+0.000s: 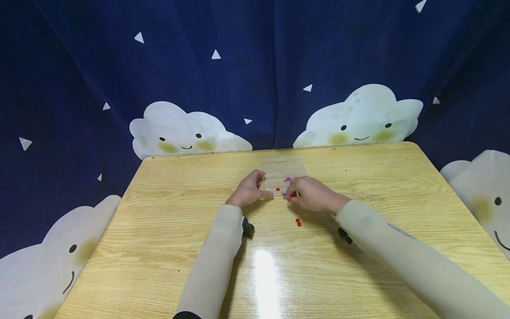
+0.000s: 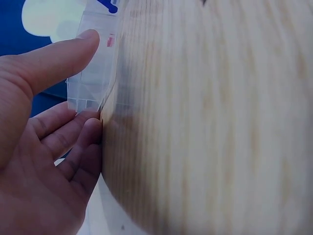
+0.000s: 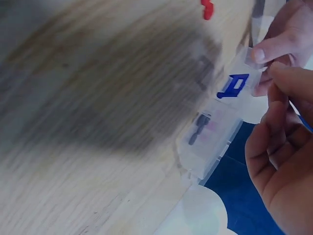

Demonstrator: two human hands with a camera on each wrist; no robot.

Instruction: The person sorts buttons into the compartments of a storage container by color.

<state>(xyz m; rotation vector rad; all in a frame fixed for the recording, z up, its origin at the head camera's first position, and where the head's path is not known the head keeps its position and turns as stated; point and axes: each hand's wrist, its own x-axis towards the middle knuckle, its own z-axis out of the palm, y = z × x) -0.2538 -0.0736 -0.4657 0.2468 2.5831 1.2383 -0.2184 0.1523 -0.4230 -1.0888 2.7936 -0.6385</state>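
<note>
A clear plastic compartment box (image 1: pixel 275 182) with its lid (image 1: pixel 283 166) open at the back stands on the table. My left hand (image 1: pixel 250 189) holds its left end, thumb along the front and fingers around the side. My right hand (image 1: pixel 312 193) is over the front right of the box, thumb and index finger pinching a small red piece (image 1: pixel 288 199), mostly hidden by the fingertips. Inside the box are a red piece (image 1: pixel 277 189), a blue piece (image 3: pixel 234 85) with a rectangular opening, and a purple piece (image 1: pixel 287 179) farther back.
Two small red pieces (image 1: pixel 298 222) lie together on the wooden table (image 1: pixel 179 230), in front of the box. A dark blue curtain (image 1: pixel 255 66) with white clouds hangs behind the table's far edge.
</note>
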